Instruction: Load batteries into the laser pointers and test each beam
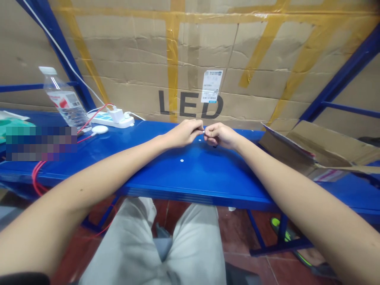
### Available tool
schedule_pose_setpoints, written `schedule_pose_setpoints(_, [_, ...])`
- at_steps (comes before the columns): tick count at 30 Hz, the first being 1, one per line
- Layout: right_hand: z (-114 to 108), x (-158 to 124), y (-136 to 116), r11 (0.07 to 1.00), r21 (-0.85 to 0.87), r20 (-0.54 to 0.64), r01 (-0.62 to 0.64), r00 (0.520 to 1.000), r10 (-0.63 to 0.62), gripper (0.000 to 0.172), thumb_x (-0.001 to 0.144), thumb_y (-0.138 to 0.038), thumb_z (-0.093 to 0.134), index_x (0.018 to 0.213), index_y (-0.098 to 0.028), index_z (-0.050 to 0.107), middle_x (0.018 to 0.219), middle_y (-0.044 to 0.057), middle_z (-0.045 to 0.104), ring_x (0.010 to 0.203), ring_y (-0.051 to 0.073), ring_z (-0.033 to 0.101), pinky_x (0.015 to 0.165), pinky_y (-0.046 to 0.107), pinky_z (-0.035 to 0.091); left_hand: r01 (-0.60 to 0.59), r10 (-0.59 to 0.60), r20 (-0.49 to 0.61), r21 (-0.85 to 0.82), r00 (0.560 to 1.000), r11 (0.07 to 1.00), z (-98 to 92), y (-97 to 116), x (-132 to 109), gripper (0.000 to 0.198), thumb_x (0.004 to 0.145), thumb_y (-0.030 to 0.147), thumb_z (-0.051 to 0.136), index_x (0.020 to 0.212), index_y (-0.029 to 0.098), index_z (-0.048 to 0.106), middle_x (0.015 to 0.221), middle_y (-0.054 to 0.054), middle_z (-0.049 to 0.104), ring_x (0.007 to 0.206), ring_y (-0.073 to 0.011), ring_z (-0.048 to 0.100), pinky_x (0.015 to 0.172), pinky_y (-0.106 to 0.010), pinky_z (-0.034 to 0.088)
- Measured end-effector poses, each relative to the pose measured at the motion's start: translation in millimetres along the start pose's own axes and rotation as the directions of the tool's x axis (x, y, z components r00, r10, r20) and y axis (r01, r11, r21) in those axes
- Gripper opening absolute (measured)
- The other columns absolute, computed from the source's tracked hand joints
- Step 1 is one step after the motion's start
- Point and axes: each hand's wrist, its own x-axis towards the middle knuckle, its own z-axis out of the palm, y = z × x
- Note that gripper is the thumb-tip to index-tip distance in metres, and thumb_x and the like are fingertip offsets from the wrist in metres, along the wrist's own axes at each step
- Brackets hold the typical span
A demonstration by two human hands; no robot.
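Over the far half of the blue table, my left hand and my right hand meet fingertip to fingertip. Both are closed in a pinch. A tiny whitish piece shows where the fingertips come together; it is too small to name, and the fingers cover most of it. A small dark bit shows just under my right hand, and I cannot tell what it is. On the tabletop below the hands are small white round spots, one white dot nearer to me and another white dot close under the fingers.
To the left stand a water bottle, a white power strip with a plug, a round white charger and red cables. An open cardboard box is at right. Behind the table rises a large taped carton.
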Motion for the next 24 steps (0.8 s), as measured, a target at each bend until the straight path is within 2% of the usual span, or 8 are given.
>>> schedule_pose_setpoints(4, [3.2, -0.9, -5.5, 0.999, 0.015, 0.016, -0.044, 0.999, 0.044, 0.019, 0.080, -0.027, 0.064, 0.066, -0.015, 0.059, 0.043, -0.003, 0.041, 0.041, 0.009, 0.031, 0.045, 0.026, 0.025, 0.036, -0.037, -0.015, -0.023, 0.999, 0.999, 1.7, -2.7, 1.0, 0.010, 0.091, 0.017, 0.051, 0.083, 0.017, 0.057, 0.086, -0.005, 0.067, 0.080, -0.0172, 0.060, 0.074, -0.031, 0.043])
schedule_pose_setpoints(7, [-2.3, -2.2, -13.6, 0.983, -0.176, -0.042, -0.049, 0.998, 0.043, 0.026, 0.086, -0.037, 0.063, 0.074, -0.015, 0.062, 0.050, 0.000, 0.050, 0.045, 0.011, 0.042, 0.048, 0.027, 0.033, 0.096, -0.102, -0.052, -0.112, 0.993, 0.989, 4.4, -11.5, 1.6, 0.008, 0.091, 0.021, 0.054, 0.085, 0.017, 0.058, 0.084, -0.004, 0.067, 0.079, -0.0163, 0.060, 0.074, -0.030, 0.044])
schedule_pose_setpoints(9, [-12.2, -4.0, -17.9, 0.911, -0.405, -0.181, -0.076, 0.983, 0.002, 0.032, 0.091, -0.042, 0.059, 0.077, -0.014, 0.065, 0.058, 0.004, 0.057, 0.050, 0.013, 0.048, 0.052, 0.028, 0.038, 0.140, -0.153, -0.061, -0.176, 0.986, 0.974, 6.1, -20.0, 1.0, 0.009, 0.090, 0.024, 0.056, 0.087, 0.016, 0.058, 0.085, -0.004, 0.067, 0.078, -0.0159, 0.061, 0.074, -0.030, 0.046])
schedule_pose_setpoints(11, [-24.1, -6.8, -19.3, 0.801, -0.566, -0.416, -0.195, 0.907, -0.073, 0.037, 0.094, -0.042, 0.053, 0.074, -0.014, 0.064, 0.061, 0.006, 0.060, 0.052, 0.013, 0.050, 0.055, 0.029, 0.041, 0.173, -0.190, -0.065, -0.214, 0.980, 0.961, 6.8, -29.5, -0.8, 0.010, 0.089, 0.026, 0.058, 0.091, 0.016, 0.059, 0.089, -0.005, 0.068, 0.080, -0.0160, 0.062, 0.074, -0.030, 0.047])
schedule_pose_setpoints(13, [-33.2, -9.6, -17.4, 0.673, -0.658, -0.518, -0.337, 0.852, -0.079, 0.033, 0.091, -0.040, 0.060, 0.069, -0.015, 0.062, 0.063, 0.008, 0.063, 0.055, 0.014, 0.054, 0.057, 0.029, 0.042, 0.211, -0.227, -0.057, -0.208, 0.972, 0.955, 6.3, -38.4, -3.4, 0.013, 0.088, 0.027, 0.061, 0.093, 0.016, 0.060, 0.093, -0.006, 0.069, 0.079, -0.0157, 0.062, 0.074, -0.031, 0.047])
schedule_pose_setpoints(15, [-36.1, -10.4, -12.7, 0.547, -0.718, -0.519, -0.430, 0.855, -0.010, 0.027, 0.082, -0.039, 0.070, 0.070, -0.016, 0.062, 0.059, 0.007, 0.063, 0.053, 0.016, 0.054, 0.055, 0.030, 0.041, 0.260, -0.270, -0.028, -0.197, 0.962, 0.945, 5.0, -45.4, -6.2, 0.013, 0.087, 0.026, 0.061, 0.094, 0.015, 0.060, 0.092, -0.006, 0.069, 0.070, -0.0136, 0.061, 0.069, -0.030, 0.047])
schedule_pose_setpoints(19, [-27.2, -3.7, -0.2, 0.453, -0.782, -0.401, -0.429, 0.902, 0.161, 0.025, 0.073, -0.040, 0.077, 0.072, -0.019, 0.062, 0.052, 0.004, 0.061, 0.044, 0.016, 0.053, 0.046, 0.029, 0.039, 0.317, -0.319, 0.028, -0.216, 0.947, 0.923, 2.7, -52.0, -9.5, 0.014, 0.085, 0.024, 0.062, 0.096, 0.015, 0.061, 0.086, -0.004, 0.068, 0.058, -0.0109, 0.058, 0.062, -0.028, 0.047])
schedule_pose_setpoints(24, [-17.5, 4.3, 8.0, 0.387, -0.881, -0.257, -0.270, 0.962, 0.087, 0.018, 0.072, -0.026, 0.075, 0.063, -0.020, 0.061, 0.053, 0.003, 0.062, 0.045, 0.014, 0.052, 0.045, 0.027, 0.036, 0.309, -0.304, 0.056, -0.223, 0.951, 0.924, 2.4, -52.4, -9.6, 0.016, 0.085, 0.027, 0.062, 0.096, 0.015, 0.062, 0.087, -0.005, 0.070, 0.063, -0.0125, 0.060, 0.063, -0.028, 0.048])
